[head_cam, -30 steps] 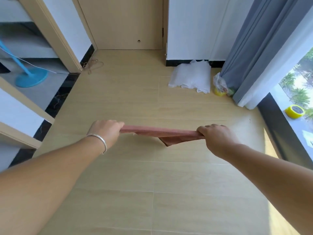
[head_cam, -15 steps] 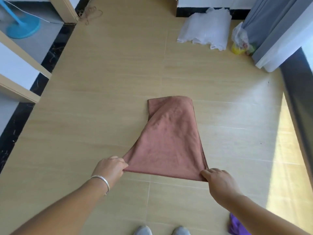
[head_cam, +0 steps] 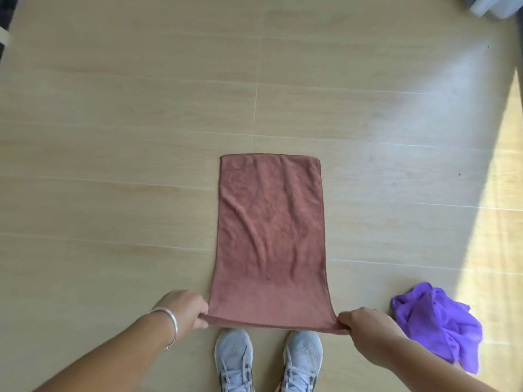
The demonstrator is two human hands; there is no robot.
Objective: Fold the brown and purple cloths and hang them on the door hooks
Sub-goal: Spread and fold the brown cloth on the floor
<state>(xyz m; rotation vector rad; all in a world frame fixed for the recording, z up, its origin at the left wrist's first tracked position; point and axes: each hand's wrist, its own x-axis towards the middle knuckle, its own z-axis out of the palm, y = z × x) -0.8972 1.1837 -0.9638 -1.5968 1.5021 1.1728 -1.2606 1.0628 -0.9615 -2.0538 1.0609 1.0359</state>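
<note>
Head view shows the brown cloth [head_cam: 268, 236] flat on the floor [head_cam: 113, 137], long axis running far from its near corners pinched by left hand [head_cam: 185, 308] and right hand [head_cam: 365, 325], purple cloth [head_cam: 435, 323] crumpled right.

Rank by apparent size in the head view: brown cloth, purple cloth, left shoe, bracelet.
1. brown cloth, spread flat on the floor
2. purple cloth, crumpled, so its true size is unsure
3. left shoe, partly cut off by the frame
4. bracelet
</note>
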